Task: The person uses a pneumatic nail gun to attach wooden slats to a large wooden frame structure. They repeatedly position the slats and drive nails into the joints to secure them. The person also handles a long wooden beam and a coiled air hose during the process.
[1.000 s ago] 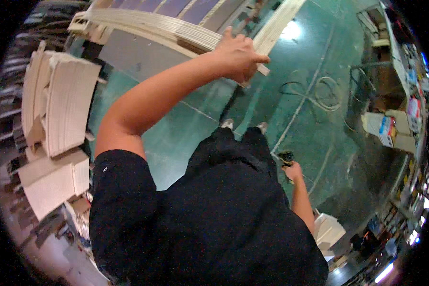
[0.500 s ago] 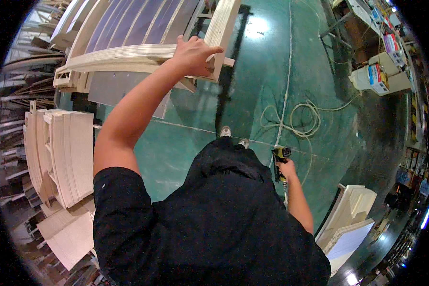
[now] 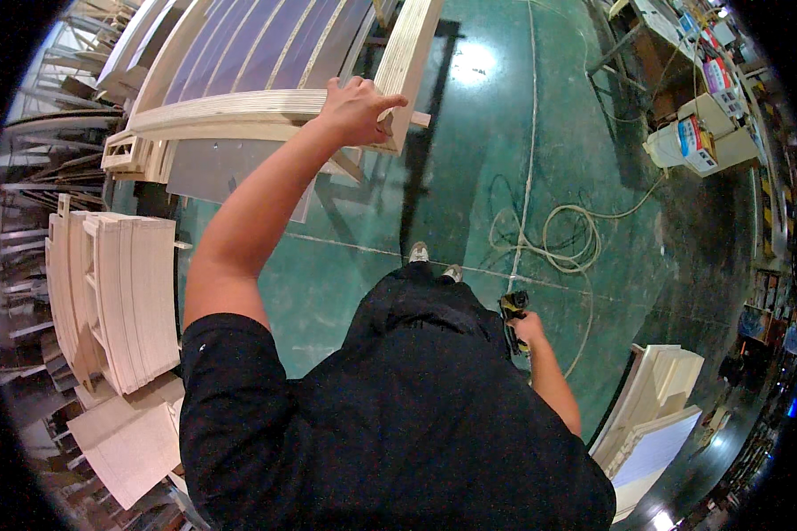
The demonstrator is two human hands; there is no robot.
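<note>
Resting left hand [image 3: 361,113]: fingers and thumb spread over the near right corner of the wooden frame [image 3: 230,108], laid on it rather than closed around it.
Power tool [image 3: 514,307]: black and yellow, down at my right side, with my right hand [image 3: 530,328] clamped on its grip; my two hands are well apart.
Panel [image 3: 248,53]: purplish grey, crossed by pale strips, inside the frame.
Grey sheet [image 3: 221,173]: low, at the frame's near side.
Green floor [image 3: 646,252]: a cream hose [image 3: 565,263] lies looped on it, ahead of my right hand, and my shoes [image 3: 419,253] are near the middle.
Stacked boards [image 3: 142,301]: pale, standing off to my left.
</note>
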